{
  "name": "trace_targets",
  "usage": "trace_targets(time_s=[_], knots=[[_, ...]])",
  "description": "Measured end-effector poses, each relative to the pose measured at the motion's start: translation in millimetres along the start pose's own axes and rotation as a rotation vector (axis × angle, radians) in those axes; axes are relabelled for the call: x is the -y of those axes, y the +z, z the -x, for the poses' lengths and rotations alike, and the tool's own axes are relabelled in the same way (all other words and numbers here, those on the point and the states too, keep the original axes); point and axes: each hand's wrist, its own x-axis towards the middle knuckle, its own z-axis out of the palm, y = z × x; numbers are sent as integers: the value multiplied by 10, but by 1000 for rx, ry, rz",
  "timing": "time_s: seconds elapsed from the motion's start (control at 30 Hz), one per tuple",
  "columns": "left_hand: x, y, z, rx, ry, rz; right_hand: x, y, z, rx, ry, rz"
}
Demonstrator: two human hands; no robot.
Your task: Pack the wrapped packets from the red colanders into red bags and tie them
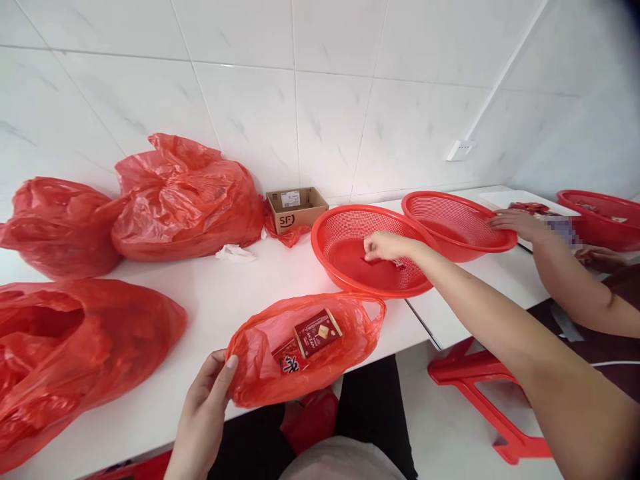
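Observation:
My left hand (207, 400) grips the left edge of a small red plastic bag (305, 350) lying on the white table (210, 300) near its front edge. Inside the bag show a dark red packet (317, 331) and a red packet with black print (287, 360). My right hand (383, 247) reaches into a red mesh basket (345, 230), fingers pinched on a small red packet (397, 263) at the basket's bottom.
Three stuffed red bags (185, 197) (57, 223) (65, 353) crowd the table's left. A small open cardboard box (297, 207) stands by the tiled wall. Another person's hand (515, 220) rests on a second red basket (453, 223); a third basket (600, 213) and a red stool (480, 387) lie right.

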Motion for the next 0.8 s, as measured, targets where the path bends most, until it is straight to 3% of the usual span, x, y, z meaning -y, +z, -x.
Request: trace_targets(time_s=[0.07, 0.13, 0.2, 0.3, 0.37, 0.43, 0.5, 0.63, 0.7, 0.8], knots=[[25, -36, -30, 5, -25, 60, 234, -36, 163, -195, -101, -181], [35, -38, -60, 11, -42, 123, 557, 59, 354, -310, -258, -484], [29, -11, -87, 7, -49, 186, 911, 271, 525, -193, -380, -709], [10, 39, -112, -13, -53, 249, 1290, 600, 627, 18, -432, -785], [4, 42, -118, -30, -54, 255, 1318, 653, 566, -42, -418, -737], [10, 14, -117, -46, -44, 239, 1142, 528, 431, -227, -344, -601], [28, -34, -110, -66, -24, 216, 815, 303, 271, -358, -182, -386], [76, -121, -81, -95, -9, 161, 78, 24, 54, -192, 159, -95], [90, -139, -66, -101, -13, 130, -176, 62, 16, -72, 247, -68], [92, -134, -50, -102, -30, 103, -347, 197, -10, 60, 294, -53]])
